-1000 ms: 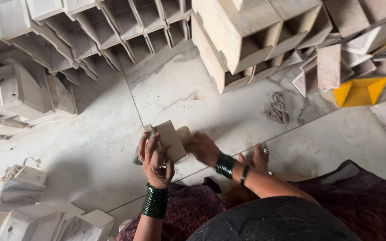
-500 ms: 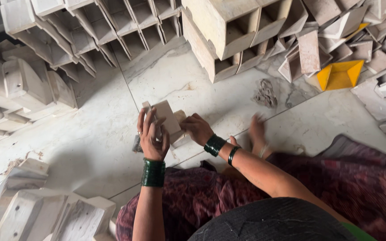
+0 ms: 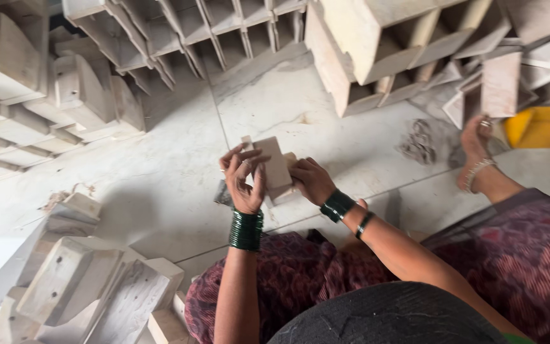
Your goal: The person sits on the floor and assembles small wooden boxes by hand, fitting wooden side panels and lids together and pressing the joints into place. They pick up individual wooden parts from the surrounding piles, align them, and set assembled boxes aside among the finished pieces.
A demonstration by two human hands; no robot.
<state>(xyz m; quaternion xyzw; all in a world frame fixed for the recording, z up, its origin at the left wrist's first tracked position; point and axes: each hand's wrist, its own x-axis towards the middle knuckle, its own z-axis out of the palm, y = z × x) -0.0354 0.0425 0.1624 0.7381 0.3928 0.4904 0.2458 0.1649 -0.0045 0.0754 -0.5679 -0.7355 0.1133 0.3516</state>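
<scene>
I am sitting on a pale marble floor point(image 3: 160, 191). Both hands hold a small pale wooden block piece point(image 3: 274, 167) just above the floor in front of my lap. My left hand point(image 3: 243, 181) wraps its left side, fingers curled over the top edge. My right hand point(image 3: 311, 180) grips its right side. A dark flat scrap point(image 3: 223, 194) shows under the left hand; what it is I cannot tell. Green bangles circle both wrists.
Stacks of open wooden boxes point(image 3: 179, 25) line the far side and left. More wooden box pieces point(image 3: 90, 286) lie at lower left. A big wooden crate point(image 3: 377, 51) stands at upper right, a yellow tray point(image 3: 542, 124) beside my bare foot point(image 3: 479, 153). A tangle of string point(image 3: 418, 141) lies on the floor.
The view has swung so my right foot now shows stretched out at right. My hands keep hold of the wooden piece and have turned it slightly.
</scene>
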